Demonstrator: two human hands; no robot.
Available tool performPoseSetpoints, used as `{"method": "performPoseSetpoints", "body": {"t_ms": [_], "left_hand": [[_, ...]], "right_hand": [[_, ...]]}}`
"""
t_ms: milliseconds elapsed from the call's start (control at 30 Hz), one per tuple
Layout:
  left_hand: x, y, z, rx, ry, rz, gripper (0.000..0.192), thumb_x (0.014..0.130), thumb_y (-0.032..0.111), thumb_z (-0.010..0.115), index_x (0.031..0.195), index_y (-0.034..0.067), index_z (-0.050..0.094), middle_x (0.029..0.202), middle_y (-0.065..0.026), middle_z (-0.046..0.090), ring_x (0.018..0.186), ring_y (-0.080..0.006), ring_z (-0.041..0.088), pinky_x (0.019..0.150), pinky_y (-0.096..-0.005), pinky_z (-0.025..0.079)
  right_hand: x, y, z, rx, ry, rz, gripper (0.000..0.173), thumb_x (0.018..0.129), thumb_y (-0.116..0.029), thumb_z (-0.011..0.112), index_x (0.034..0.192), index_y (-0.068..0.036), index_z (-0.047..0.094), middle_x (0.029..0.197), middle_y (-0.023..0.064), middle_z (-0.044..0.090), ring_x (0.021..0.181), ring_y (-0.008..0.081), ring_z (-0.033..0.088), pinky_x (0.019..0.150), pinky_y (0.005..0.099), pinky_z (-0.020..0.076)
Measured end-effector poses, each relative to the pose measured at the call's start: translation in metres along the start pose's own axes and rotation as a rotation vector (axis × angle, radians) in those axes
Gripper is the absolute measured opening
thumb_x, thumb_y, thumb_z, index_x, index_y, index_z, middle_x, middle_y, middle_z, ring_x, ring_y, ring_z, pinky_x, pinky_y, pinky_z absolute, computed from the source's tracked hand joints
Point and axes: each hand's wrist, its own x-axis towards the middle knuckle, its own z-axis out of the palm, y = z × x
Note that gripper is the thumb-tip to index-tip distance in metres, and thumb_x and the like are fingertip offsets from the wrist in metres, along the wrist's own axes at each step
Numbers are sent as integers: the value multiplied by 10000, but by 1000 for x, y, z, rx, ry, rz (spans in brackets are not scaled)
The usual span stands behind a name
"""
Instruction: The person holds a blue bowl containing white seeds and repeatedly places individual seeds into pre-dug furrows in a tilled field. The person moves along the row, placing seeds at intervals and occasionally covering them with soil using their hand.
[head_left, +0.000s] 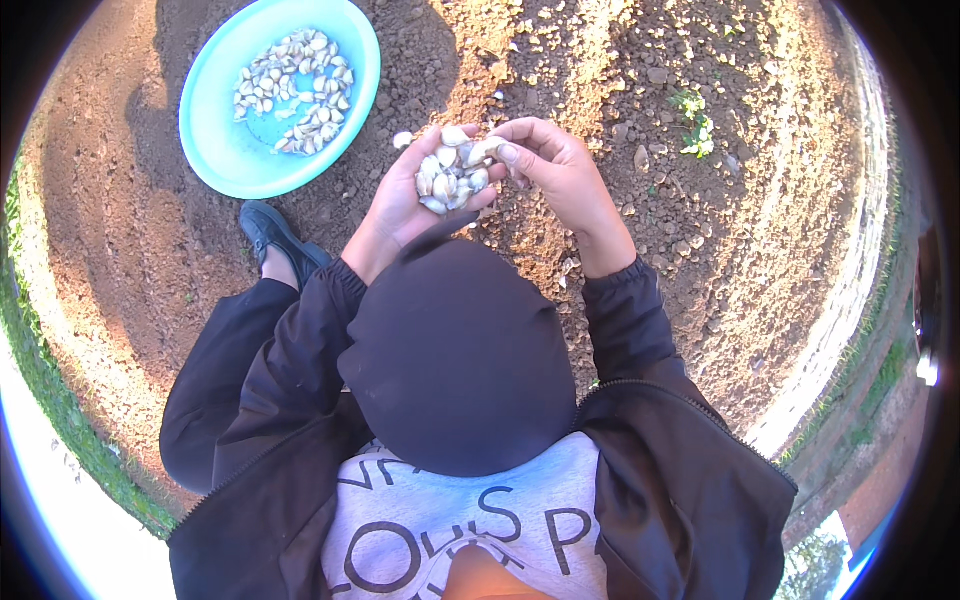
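Cupped palm up, my left hand (405, 187) holds a heap of garlic cloves (445, 184). My right hand (559, 169) is beside it, with a garlic clove (487, 150) pinched between thumb and fingers at the heap's right edge. A light turquoise plastic basin (214, 146) rests on the soil to the upper left, with many more cloves (326, 112) spread over its bottom. One pale clove (403, 139) shows just left of my left fingertips; whether it lies on the soil is unclear.
Tilled brown soil (675, 247) with clods surrounds me. A small green plant (694, 120) grows at the upper right. My dark shoe (274, 236) is just below the basin. A pale strip (847, 300) curves along the right side, and grass (67, 420) borders the left.
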Motion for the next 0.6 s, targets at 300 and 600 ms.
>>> {"method": "performPoseSetpoints", "body": {"t_ms": [300, 600], "left_hand": [[-5, -1, 6, -55, 37, 3, 377, 1004, 356, 423, 1236, 68, 497, 1215, -190, 568, 1070, -339, 608, 795, -448, 587], [1, -4, 3, -38, 51, -40, 351, 991, 351, 457, 1218, 92, 524, 1218, -154, 582, 1150, -313, 568, 796, -437, 584]], "right_hand": [[8, 48, -98, 244, 323, 34, 229, 911, -106, 636, 1111, 5, 625, 866, 24, 659, 668, 59, 546, 609, 197, 451], [49, 111, -230, -1015, 868, 139, 231, 866, -234, 650, 999, -48, 683, 881, 124, 694, 825, 233, 668, 757, 349, 516]]}}
